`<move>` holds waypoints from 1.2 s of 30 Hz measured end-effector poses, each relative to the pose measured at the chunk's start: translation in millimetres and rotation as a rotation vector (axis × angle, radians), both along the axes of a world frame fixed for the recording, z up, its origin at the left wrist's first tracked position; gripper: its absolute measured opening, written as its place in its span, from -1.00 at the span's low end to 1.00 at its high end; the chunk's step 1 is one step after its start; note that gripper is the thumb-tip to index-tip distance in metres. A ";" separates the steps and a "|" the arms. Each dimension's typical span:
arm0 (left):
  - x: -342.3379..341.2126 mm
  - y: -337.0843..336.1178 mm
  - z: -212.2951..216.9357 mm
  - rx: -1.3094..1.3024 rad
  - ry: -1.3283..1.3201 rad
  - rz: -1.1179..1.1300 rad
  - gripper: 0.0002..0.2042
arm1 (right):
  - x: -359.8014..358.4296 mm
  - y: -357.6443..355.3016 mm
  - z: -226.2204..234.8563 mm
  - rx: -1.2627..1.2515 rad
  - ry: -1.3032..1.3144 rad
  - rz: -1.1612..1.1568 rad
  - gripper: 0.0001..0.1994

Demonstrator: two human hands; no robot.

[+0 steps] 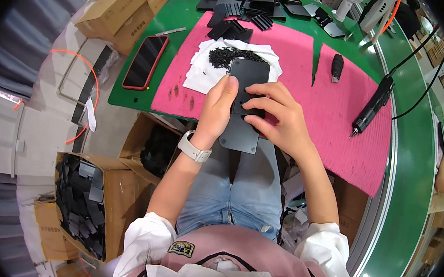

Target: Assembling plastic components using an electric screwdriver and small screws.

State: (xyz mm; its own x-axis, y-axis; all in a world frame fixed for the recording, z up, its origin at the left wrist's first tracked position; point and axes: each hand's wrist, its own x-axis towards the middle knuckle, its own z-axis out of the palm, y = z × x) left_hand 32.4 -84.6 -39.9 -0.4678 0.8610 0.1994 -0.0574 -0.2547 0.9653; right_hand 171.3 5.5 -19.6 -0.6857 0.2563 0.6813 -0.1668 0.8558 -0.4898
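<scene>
Both hands hold a flat black rectangular plate [247,77] over the near edge of the pink mat [302,66]. My left hand [217,109] grips its left edge, with the thumb lying along that side. My right hand [274,114] rests on top, with fingertips pressing near the plate's middle and the thumb under its right edge. Just beyond the plate a pile of small black screws [229,56] lies on a white cloth [203,76].
An electric screwdriver [374,104] with a cable lies on the mat's right. A small black piece [337,67] lies nearby. A red-cased phone [145,61] sits on the green table [186,8]. Stacked black parts [249,4] stand at the far edge. A cardboard box of black plates [84,203] stands at lower left.
</scene>
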 end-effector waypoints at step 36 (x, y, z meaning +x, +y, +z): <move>-74.6 54.5 7.5 0.024 0.894 0.439 -0.91 | 146.8 164.0 -0.2 -0.304 -0.247 -1.166 -0.45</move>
State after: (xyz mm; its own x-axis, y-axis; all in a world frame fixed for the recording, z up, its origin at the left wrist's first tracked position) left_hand -42.2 -30.1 -32.4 -0.4130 0.6391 0.6488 0.7925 -0.0989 0.6018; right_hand 318.1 169.5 -19.8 -0.0424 0.9276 0.3712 0.7470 0.2761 -0.6048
